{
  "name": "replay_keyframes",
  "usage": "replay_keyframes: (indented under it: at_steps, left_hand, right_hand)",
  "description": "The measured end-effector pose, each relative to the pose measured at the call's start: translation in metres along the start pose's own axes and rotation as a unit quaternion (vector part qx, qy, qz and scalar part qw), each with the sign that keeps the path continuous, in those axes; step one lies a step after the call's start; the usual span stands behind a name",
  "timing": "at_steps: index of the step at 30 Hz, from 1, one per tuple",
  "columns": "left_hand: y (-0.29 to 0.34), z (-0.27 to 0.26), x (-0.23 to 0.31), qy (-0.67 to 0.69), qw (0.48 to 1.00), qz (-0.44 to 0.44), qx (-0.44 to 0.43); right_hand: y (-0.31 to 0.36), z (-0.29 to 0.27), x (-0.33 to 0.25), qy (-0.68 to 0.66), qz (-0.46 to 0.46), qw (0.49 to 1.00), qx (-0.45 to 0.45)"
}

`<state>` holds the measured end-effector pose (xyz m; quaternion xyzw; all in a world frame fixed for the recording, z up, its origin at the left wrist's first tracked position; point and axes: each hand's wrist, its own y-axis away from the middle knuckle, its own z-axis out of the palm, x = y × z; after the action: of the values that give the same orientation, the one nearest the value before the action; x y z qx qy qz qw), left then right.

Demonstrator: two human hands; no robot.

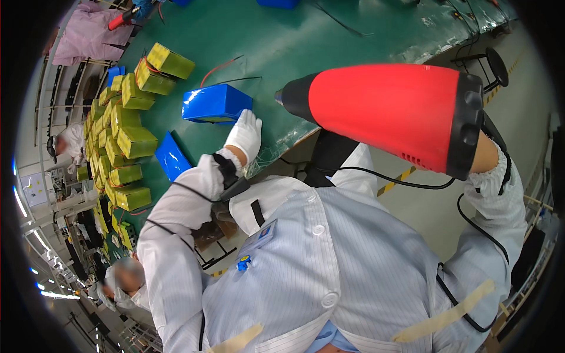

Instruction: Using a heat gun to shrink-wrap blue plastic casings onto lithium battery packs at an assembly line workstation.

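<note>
1. A blue-wrapped block (215,101) sits on a green work table (265,53), a red wire (218,69) and a black wire (232,80) extending past its far edge.
2. A worker's white-gloved left hand (245,135), fingers extended, touches the block's near right corner.
3. To the block's right, the worker's right hand (484,155), mostly hidden, holds up a red heat gun (382,112), its dark nozzle facing the block.
4. Yellow packs (136,141) crowd the table to the block's left, some stacked.
5. A glossy blue sheet (173,156) lies near the block, toward its near left.
6. Well left of the block, beyond the yellow packs, a co-worker (74,141) in white appears.
</note>
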<state>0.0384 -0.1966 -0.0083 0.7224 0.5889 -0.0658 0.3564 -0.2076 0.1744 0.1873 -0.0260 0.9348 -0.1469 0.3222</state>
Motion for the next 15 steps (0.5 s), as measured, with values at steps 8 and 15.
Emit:
replay_keyframes:
  at_steps: [8,15]
  left_hand:
    - [-0.012,-0.033,-0.024,-0.127,0.987,-0.069,-0.065]
    - [-0.006,-0.049,-0.013,-0.123,0.980,-0.007,-0.156]
  right_hand:
    - [-0.010,0.013,0.008,0.026,-0.032,0.999,-0.005]
    - [-0.009,0.008,0.005,0.050,-0.032,0.998,-0.019]
